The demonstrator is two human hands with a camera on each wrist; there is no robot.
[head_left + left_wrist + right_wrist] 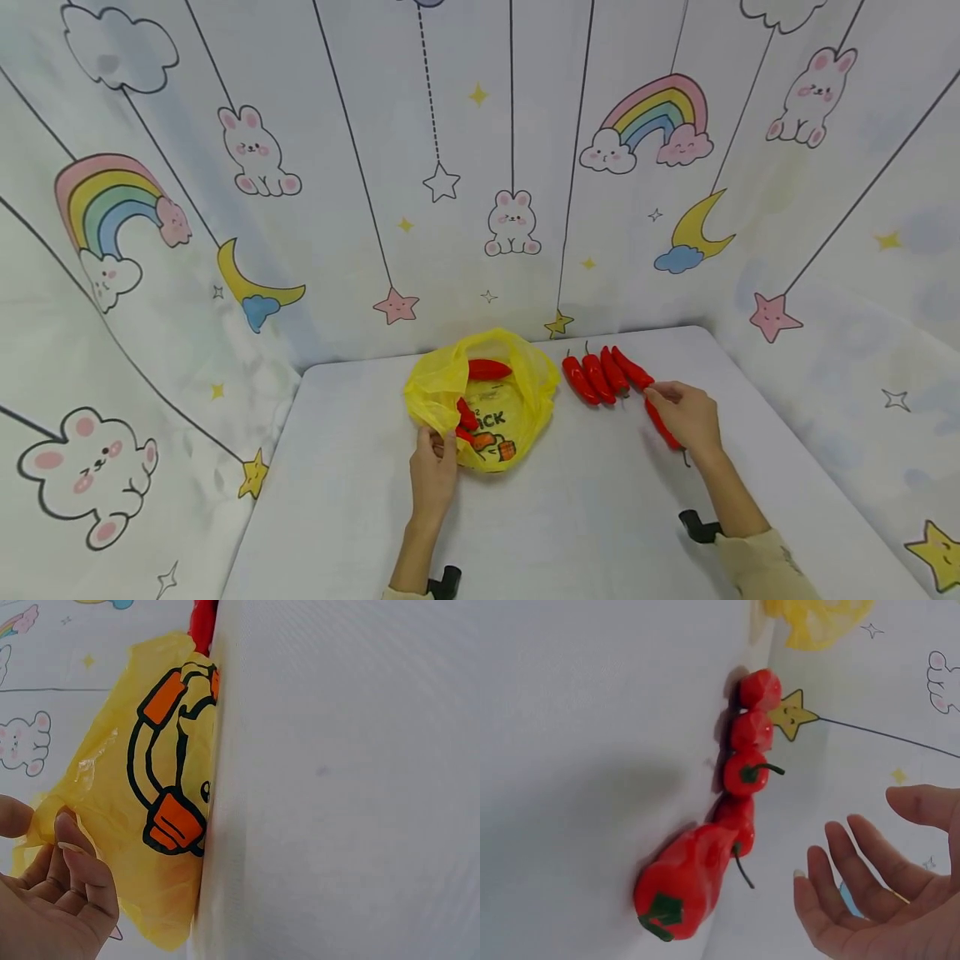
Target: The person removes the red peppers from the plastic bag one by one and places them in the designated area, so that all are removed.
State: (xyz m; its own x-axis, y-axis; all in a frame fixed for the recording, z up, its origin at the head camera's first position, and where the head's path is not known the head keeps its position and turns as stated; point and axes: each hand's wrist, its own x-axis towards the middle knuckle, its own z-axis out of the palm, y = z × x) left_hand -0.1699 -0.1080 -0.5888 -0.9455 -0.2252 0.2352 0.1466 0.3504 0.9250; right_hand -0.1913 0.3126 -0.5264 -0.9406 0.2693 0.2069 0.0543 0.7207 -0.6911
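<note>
My left hand pinches the near left rim of a yellow plastic bag, which stands open at the back of the table. Inside lie red chili peppers, partly hidden by the bag's folded side. The left wrist view shows thumb and fingertips gripping the thin plastic. Right of the bag, several red chili peppers lie side by side. My right hand hovers over the right end of this row, by the nearest pepper. In the right wrist view its fingers are loosely bent, apart from the peppers and holding nothing.
The white table ends at the back against a cloth printed with rabbits, stars and rainbows. The same cloth hangs on both sides. Black wrist mounts show on both arms.
</note>
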